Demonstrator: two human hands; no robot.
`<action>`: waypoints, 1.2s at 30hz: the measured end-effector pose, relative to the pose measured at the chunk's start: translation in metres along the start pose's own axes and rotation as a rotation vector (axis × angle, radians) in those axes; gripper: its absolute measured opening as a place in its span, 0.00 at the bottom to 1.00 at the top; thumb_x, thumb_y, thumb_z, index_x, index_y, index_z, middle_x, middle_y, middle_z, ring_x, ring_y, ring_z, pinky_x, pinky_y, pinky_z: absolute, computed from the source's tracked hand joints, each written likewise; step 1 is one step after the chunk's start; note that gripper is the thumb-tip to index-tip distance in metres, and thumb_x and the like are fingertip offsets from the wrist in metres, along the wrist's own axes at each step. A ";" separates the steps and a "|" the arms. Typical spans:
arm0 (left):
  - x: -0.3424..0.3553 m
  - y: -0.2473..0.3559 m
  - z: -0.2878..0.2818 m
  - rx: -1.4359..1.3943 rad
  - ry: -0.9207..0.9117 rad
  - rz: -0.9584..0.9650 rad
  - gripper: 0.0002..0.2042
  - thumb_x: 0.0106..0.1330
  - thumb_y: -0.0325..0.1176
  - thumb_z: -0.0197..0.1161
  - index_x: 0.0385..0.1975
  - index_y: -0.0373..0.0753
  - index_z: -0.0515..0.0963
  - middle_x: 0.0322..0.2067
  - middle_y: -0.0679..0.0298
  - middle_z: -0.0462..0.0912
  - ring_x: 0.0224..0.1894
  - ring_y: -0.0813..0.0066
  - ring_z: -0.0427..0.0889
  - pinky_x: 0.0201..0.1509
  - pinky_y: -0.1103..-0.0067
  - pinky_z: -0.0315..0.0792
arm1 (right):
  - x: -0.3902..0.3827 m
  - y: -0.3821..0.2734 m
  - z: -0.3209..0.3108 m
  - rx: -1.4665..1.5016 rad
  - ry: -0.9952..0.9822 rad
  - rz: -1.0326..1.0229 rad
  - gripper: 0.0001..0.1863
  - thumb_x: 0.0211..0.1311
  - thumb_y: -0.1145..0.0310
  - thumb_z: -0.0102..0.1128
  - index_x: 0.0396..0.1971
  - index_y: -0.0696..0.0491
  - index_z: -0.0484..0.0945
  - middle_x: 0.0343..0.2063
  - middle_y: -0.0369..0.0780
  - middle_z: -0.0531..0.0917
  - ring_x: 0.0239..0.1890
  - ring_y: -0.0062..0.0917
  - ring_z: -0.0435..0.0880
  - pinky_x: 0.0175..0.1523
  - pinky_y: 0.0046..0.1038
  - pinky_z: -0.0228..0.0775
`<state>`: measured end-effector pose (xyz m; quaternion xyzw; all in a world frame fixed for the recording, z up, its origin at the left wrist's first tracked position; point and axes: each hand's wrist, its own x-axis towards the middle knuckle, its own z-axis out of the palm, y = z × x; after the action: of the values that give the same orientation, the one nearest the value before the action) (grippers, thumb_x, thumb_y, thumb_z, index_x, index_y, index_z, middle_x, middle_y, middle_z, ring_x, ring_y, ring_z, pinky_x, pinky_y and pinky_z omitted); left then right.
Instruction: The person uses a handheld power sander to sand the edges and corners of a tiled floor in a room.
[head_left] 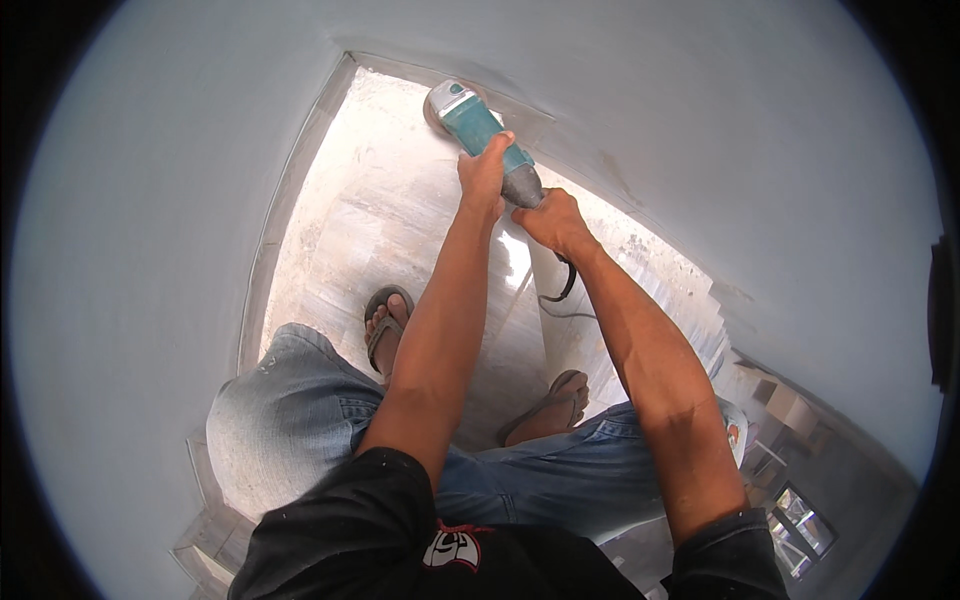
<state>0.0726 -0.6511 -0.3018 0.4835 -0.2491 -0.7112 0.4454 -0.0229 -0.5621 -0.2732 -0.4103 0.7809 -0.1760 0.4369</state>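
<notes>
A teal angle grinder (474,125) with a silver head and a dark rear end is in both my hands. Its round disc (433,116) lies against the foot of the far wall, by the skirting tiles (513,104); the disc's edge is partly hidden by the tool's head. My left hand (484,176) wraps the middle of the teal body. Farther back, my right hand (557,220) grips the dark rear end. From below the right hand a black cord (568,282) hangs and curls toward the floor.
Grey walls (180,200) meet in a corner ahead, with tiled skirting along both. White dust covers the tiled floor (370,215). My sandalled feet (388,325) stand below my arms. At the lower right are steps, a cardboard box (790,408) and a window (803,530).
</notes>
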 end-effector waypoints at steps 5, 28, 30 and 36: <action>0.000 -0.001 0.000 0.001 -0.020 0.015 0.30 0.52 0.37 0.71 0.51 0.29 0.67 0.42 0.57 0.74 0.42 0.67 0.77 0.47 0.69 0.74 | -0.002 -0.002 -0.001 0.010 -0.001 0.020 0.24 0.45 0.59 0.64 0.38 0.64 0.82 0.34 0.55 0.85 0.39 0.42 0.86 0.48 0.34 0.75; 0.000 -0.009 -0.002 -0.013 0.022 -0.017 0.29 0.51 0.38 0.72 0.48 0.27 0.68 0.40 0.56 0.74 0.41 0.67 0.77 0.46 0.71 0.74 | -0.001 0.003 -0.001 -0.020 -0.022 0.049 0.26 0.46 0.57 0.66 0.39 0.65 0.82 0.38 0.57 0.84 0.45 0.45 0.85 0.51 0.36 0.76; -0.003 -0.009 0.000 -0.010 0.004 -0.030 0.30 0.51 0.38 0.72 0.49 0.26 0.67 0.41 0.55 0.73 0.41 0.67 0.76 0.47 0.70 0.74 | -0.001 0.005 -0.002 -0.030 -0.021 0.052 0.26 0.46 0.58 0.66 0.39 0.65 0.82 0.38 0.57 0.84 0.45 0.45 0.85 0.51 0.36 0.76; 0.002 -0.014 -0.001 -0.006 0.006 -0.046 0.33 0.50 0.39 0.72 0.50 0.25 0.65 0.42 0.53 0.73 0.43 0.66 0.76 0.48 0.70 0.74 | -0.003 0.003 -0.004 -0.031 -0.028 0.068 0.26 0.45 0.58 0.66 0.39 0.65 0.82 0.38 0.57 0.84 0.45 0.45 0.85 0.51 0.36 0.76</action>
<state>0.0680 -0.6466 -0.3140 0.4899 -0.2346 -0.7205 0.4311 -0.0268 -0.5582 -0.2717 -0.3925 0.7908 -0.1432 0.4473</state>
